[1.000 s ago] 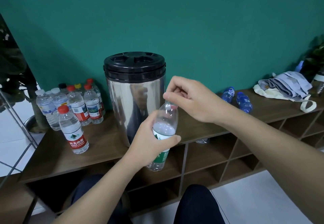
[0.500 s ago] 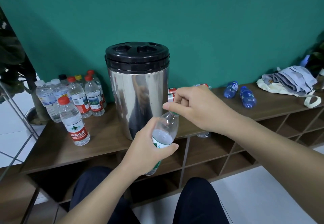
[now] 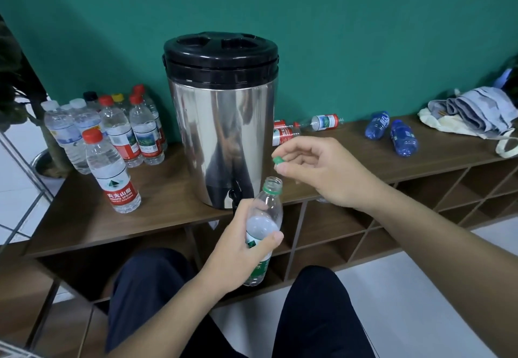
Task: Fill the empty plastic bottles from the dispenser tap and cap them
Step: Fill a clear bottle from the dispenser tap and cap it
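Note:
My left hand point(image 3: 238, 248) grips an empty clear bottle point(image 3: 265, 217) with a green label, its mouth open, just in front of the shelf edge. My right hand point(image 3: 316, 169) pinches the bottle's green cap point(image 3: 278, 160) a little above and to the right of the mouth. The steel dispenser point(image 3: 221, 122) with a black lid stands on the wooden shelf point(image 3: 168, 206). Its black tap point(image 3: 235, 195) sits low at the front, just left of the bottle's neck.
Several capped bottles point(image 3: 112, 133) stand left of the dispenser, one red-capped bottle point(image 3: 112, 172) nearer the front. Empty red-label bottles point(image 3: 305, 127) and two blue bottles point(image 3: 392, 133) lie to the right. A cloth bag point(image 3: 473, 116) is at far right. My knees are below.
My right hand has lifted the green cap off the bottle and drawn away to the right. The bottle has come lower, near the tap.

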